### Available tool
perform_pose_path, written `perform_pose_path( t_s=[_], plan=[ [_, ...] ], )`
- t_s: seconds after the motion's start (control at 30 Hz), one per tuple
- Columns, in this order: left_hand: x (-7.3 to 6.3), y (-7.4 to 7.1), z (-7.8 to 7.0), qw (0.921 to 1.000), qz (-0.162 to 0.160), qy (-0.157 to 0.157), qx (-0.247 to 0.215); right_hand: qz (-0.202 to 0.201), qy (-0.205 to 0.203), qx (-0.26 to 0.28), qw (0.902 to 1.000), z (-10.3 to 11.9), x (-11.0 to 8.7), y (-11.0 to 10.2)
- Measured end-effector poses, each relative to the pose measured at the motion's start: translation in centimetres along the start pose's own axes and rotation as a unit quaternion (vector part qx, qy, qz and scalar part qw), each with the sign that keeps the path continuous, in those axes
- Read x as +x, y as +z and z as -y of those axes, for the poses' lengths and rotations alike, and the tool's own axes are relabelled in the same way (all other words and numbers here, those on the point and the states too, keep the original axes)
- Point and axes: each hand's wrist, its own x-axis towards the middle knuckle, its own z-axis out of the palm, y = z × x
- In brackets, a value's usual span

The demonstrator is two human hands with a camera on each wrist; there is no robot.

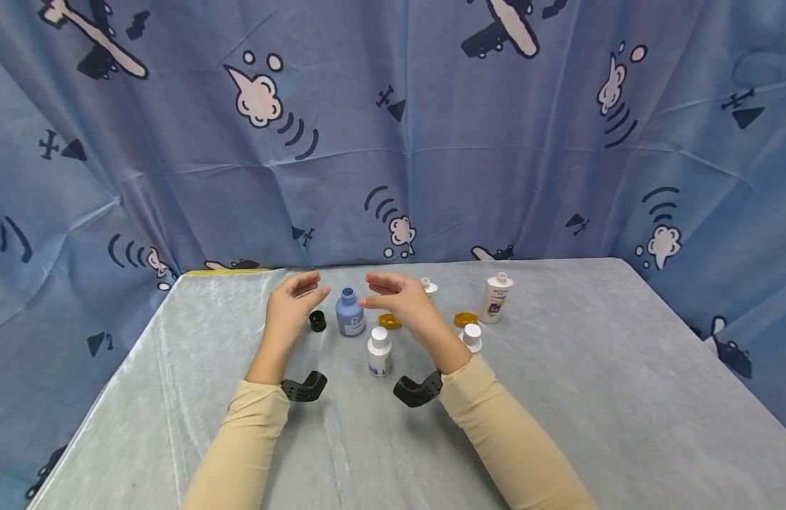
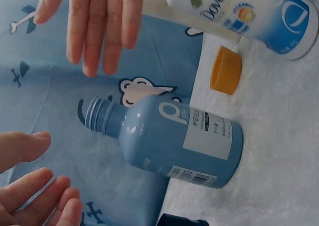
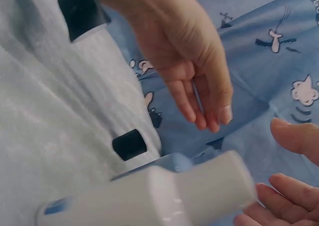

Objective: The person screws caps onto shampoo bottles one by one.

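A blue bottle [image 1: 351,319] stands upright with its threaded neck uncapped, between my two hands. My left hand [image 1: 293,304] hovers left of it with relaxed fingers, holding nothing. On the other side, my right hand [image 1: 402,301] is also raised and holds nothing; its thumb tip overlaps the bottle's edge in the head view, but the left wrist view shows the fingers apart from it. Below the left hand sits a black cap [image 1: 317,321]. A white capped bottle [image 1: 380,354] stands nearer, and the left wrist view shows a Dove label on a white bottle [image 2: 249,17].
One orange cap [image 1: 389,321] lies right of the blue bottle, another orange cap [image 1: 466,319] farther right. An uncapped cream bottle [image 1: 497,299] stands beyond. The right arm partly hides a white-capped bottle [image 1: 472,336] and an uncapped bottle [image 1: 429,287]. A patterned curtain [image 1: 341,142] hangs behind the table.
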Motion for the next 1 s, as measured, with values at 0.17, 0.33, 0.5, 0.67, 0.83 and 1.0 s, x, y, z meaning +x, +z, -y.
perform_pose_path(
  t_s=[0.17, 0.33, 0.5, 0.67, 0.83, 1.0],
  plan=[
    [0.2, -0.3, 0.5, 0.9999, 0.005, -0.009, 0.006, -0.001, 0.016, -0.001, 0.9999, -0.6, 0.8, 0.6],
    [0.5, -0.6, 1.1, 0.9991, 0.025, -0.022, 0.026, -0.005, 0.035, -0.001, 0.9994, -1.0, 1.5, 1.0],
    [1.0, -1.1, 2.1, 0.9944, 0.060, -0.052, 0.070, -0.012, 0.055, 0.001, 0.9984, -1.5, 2.1, 1.4],
    [1.3, -1.4, 2.9, 0.9858, 0.113, -0.084, 0.092, -0.003, 0.064, 0.007, 0.9979, -1.8, 2.6, 1.8],
    [1.4, -1.5, 3.3, 0.9805, 0.134, -0.095, 0.107, 0.008, 0.074, 0.011, 0.9971, -2.1, 3.1, 2.0],
    [1.5, -1.6, 3.5, 0.9780, 0.134, -0.111, 0.115, 0.017, 0.090, 0.035, 0.9951, -2.5, 3.4, 2.1]
  ],
)
